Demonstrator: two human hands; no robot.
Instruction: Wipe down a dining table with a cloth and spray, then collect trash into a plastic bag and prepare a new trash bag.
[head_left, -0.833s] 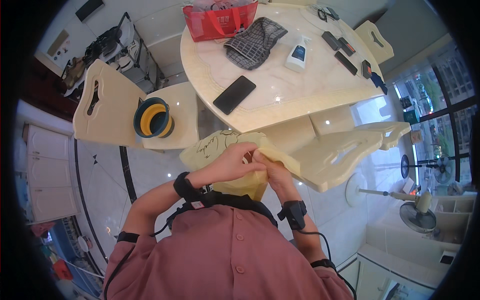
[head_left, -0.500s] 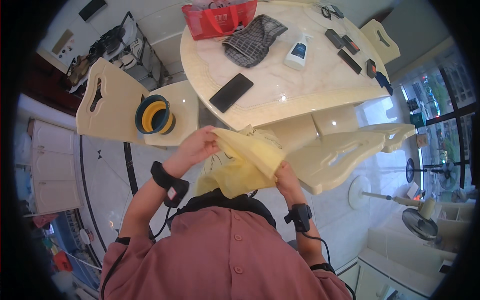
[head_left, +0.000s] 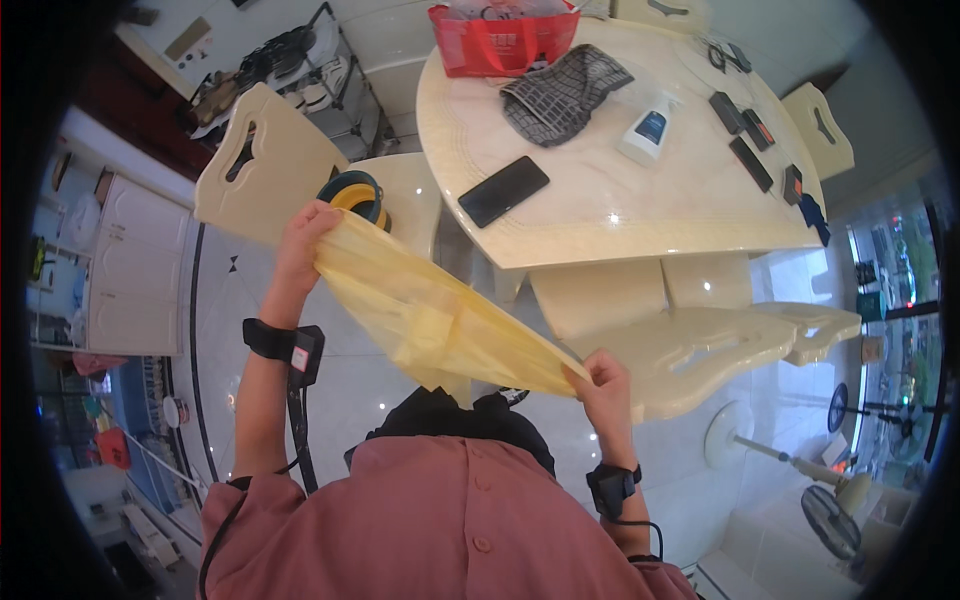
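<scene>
A thin, partly see-through yellow plastic bag (head_left: 410,305) is stretched between my two hands in front of my body, slanting down to the right. My left hand (head_left: 308,240) pinches its upper left corner, close to the bucket on the chair. At the lower right corner my right hand (head_left: 600,385) grips the other end between thumb and fingers, beside a chair back. A denser folded patch shows in the middle of the bag. Its lower edge hangs over my lap. Behind my left hand, the dark green and yellow bucket (head_left: 372,200) is partly covered by the bag.
The marble table (head_left: 600,215) holds a black phone (head_left: 504,191), a grey checked cloth (head_left: 565,95), a white bottle (head_left: 645,137), a red bag (head_left: 505,40) and several small dark boxes. Cream chairs (head_left: 690,360) stand around it. A fan (head_left: 832,520) is at the right.
My hands have moved apart, the left one toward the bucket and the right one slightly right and down. The yellow bag, bunched before, is now pulled out wide. The view has shifted.
</scene>
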